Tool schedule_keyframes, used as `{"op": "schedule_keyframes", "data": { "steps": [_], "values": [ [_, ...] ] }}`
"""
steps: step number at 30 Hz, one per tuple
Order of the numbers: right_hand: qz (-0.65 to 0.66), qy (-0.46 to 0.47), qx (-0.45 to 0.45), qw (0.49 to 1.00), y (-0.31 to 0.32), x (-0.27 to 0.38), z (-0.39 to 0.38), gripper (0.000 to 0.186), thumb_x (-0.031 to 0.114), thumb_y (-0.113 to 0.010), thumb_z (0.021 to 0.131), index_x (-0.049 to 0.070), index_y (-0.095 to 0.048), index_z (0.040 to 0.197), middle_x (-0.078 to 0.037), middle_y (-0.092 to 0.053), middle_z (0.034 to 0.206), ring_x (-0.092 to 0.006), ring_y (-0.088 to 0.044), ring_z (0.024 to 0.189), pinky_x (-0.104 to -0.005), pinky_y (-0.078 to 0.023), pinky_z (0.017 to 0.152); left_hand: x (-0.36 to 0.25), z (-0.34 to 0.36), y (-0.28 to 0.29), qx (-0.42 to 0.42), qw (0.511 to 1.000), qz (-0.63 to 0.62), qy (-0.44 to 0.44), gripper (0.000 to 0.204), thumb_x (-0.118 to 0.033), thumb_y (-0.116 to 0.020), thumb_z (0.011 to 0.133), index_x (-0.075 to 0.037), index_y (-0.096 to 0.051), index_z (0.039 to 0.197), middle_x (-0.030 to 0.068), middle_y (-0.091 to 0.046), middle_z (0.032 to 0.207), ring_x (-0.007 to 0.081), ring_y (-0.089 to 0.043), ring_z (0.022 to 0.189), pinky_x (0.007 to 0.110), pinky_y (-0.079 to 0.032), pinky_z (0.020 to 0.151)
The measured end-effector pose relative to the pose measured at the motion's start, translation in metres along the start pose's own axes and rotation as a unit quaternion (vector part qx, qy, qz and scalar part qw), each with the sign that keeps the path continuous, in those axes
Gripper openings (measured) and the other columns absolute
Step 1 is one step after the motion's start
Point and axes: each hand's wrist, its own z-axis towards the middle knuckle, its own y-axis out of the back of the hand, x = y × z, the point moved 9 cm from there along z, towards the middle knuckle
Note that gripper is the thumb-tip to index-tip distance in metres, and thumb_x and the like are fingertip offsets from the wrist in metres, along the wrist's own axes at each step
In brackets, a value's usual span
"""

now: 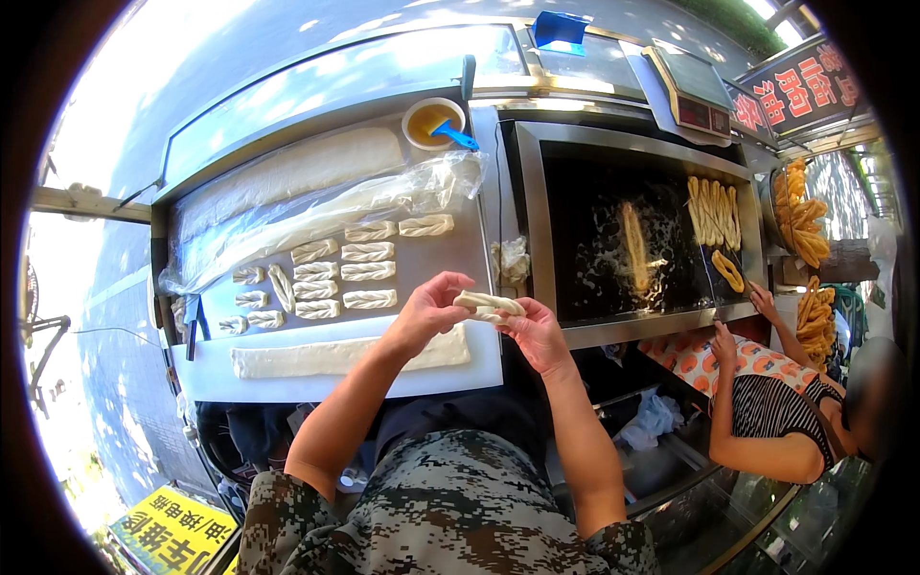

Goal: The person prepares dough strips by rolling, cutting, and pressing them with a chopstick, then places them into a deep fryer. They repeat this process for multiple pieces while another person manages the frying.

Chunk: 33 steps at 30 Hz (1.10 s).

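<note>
Key relation: the twisted dough piece (487, 302) is hanging between the two hands, its long axis running roughly crosswise, left to right, the right end sitting slightly nearer the person. Left hand (426, 314) is pinching the left end between thumb and fingers; right hand (539, 337) is pinching the right end the same way. Both are touching the piece, so neither is nearer to it. The right hand is lying closer to the steel-rimmed oil pan (613, 334), off to the right; the left is lying closer to the rows of shaped dough pieces (370, 299), off to the left. The piece is apparently being held clear of the counter (355, 386), around its near right corner; height, can't tell. The flat dough strip (316, 359) is lying left of it, also near the front edge.

Looks: pale cream, raw-looking, smooth. Two strands are showing side by side, a narrow gap opening between them, the upper one showing twist ridges. Fingers are covering the ends. Probably soft, likely giving under the pinch.
</note>
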Motion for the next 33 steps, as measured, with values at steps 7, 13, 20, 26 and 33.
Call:
{"op": "schedule_keyframes", "data": {
  "steps": [7,13,20,26,33],
  "values": [
    [0.031,0.131,-0.325,0.936,0.121,0.018,-0.057,0.026,-0.002,-0.058,0.09,0.002,-0.06,0.115,-0.005,-0.065,0.089,-0.0108,-0.062,0.07,-0.025,-0.055,0.056,0.035,0.009,0.011,-0.1,0.991,-0.07,0.055,0.016,-0.001,-0.062,0.082,-0.003,-0.061,0.098,0.0051,-0.066,0.078,0.0066,-0.051,0.056,0.02,-0.038,0.047],
    [0.111,0.236,-0.505,0.822,0.253,0.063,-0.168,0.026,0.002,-0.059,0.088,0.006,-0.06,0.114,-0.004,-0.065,0.09,-0.013,-0.064,0.077,-0.0256,-0.055,0.062,0.017,0.025,0.109,-0.225,0.952,-0.206,0.007,0.025,-0.002,-0.062,0.085,-0.009,-0.056,0.108,0.0038,-0.064,0.083,0.0047,-0.049,0.057,0.017,-0.037,0.048],
    [0.131,0.276,-0.492,0.815,0.319,0.127,-0.24,0.033,0.002,-0.06,0.087,0.006,-0.06,0.12,-0.005,-0.067,0.096,-0.0126,-0.064,0.078,-0.0252,-0.055,0.064,-0.026,0.132,0.046,-0.111,0.99,-0.091,0.01,0.021,-0.005,-0.067,0.082,-0.01,-0.056,0.1,0.0012,-0.063,0.081,0.0038,-0.045,0.056,0.019,-0.032,0.048],
    [-0.07,0.233,-0.457,0.855,0.317,0.204,-0.225,0.037,0.005,-0.058,0.09,0.007,-0.056,0.127,-0.007,-0.066,0.106,-0.0149,-0.065,0.084,-0.0264,-0.056,0.069,-0.064,0.281,-0.036,-0.106,0.975,0.182,-0.077,0.021,-0.013,-0.07,0.081,-0.003,-0.063,0.098,0.0053,-0.065,0.082,0.0125,-0.057,0.067,0.025,-0.044,0.056],
    [-0.369,0.143,-0.494,0.774,0.334,0.185,-0.097,0.035,-0.001,-0.064,0.079,-0.002,-0.059,0.113,-0.009,-0.067,0.09,-0.015,-0.064,0.078,-0.0267,-0.051,0.07,-0.015,0.401,-0.11,-0.114,0.786,0.599,-0.101,0.018,-0.02,-0.066,0.08,-0.007,-0.065,0.092,0.0162,-0.069,0.09,0.0352,-0.066,0.09,0.044,-0.052,0.078]
  ]
}}
